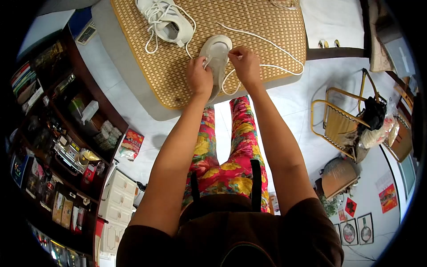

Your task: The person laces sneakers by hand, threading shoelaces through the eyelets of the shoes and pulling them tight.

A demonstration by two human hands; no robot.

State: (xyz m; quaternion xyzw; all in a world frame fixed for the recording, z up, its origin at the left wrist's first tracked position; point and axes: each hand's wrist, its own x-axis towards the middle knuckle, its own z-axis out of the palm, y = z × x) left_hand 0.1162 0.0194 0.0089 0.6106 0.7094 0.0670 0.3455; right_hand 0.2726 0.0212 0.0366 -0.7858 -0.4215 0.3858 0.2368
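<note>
A whitish shoe [216,50] lies on the woven mat with its heel end away from me and its near part partly hidden between my hands. My left hand [199,77] is closed on the left edge of this shoe's opening. At the right edge, my right hand [246,66] pinches a white shoelace [279,66], small at the fingertips. The long lace loops out across the mat to the right and curls back below my right hand. A second white shoe [167,26], with laces threaded and trailing, rests at the upper left.
The woven mat [133,58] covers a grey padded seat [155,111]. A dark shelf unit [84,84] full of goods stands left. To the right are a metal-framed folding chair [338,129] with bags on it and a white-topped table [333,24].
</note>
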